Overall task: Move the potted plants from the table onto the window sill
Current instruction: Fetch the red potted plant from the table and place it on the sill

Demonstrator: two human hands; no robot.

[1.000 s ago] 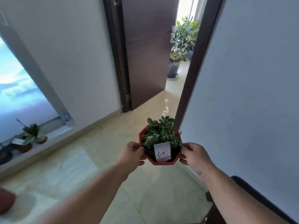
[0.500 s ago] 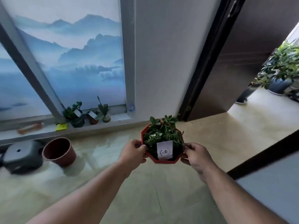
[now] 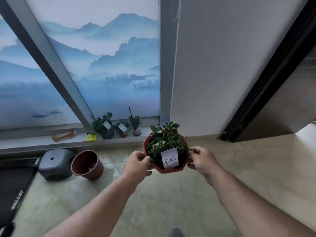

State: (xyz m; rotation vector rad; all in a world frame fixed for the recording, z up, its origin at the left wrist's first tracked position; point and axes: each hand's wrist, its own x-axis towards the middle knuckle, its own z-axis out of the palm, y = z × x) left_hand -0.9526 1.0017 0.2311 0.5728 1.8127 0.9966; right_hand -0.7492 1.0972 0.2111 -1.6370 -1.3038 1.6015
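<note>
I hold a red octagonal pot (image 3: 183,165) with a small green succulent and a white label, out in front of me above the floor. My left hand (image 3: 136,162) grips its left rim and my right hand (image 3: 201,159) grips its right rim. Beyond it, low on the wall, runs the grey window sill (image 3: 68,142). Three small potted plants stand there close together: a dark pot (image 3: 106,133), a brown pot (image 3: 122,132) and a pale pot (image 3: 136,130).
An empty brown plastic pot (image 3: 88,165) and a grey stool (image 3: 54,164) sit on the tiled floor below the sill. An orange object (image 3: 63,135) and a yellow tag (image 3: 91,137) lie on the sill. A dark door frame (image 3: 266,86) stands at the right.
The view has swung left from the doorway to the window and come closer to the sill. Both hands keep the same hold on the red pot.
</note>
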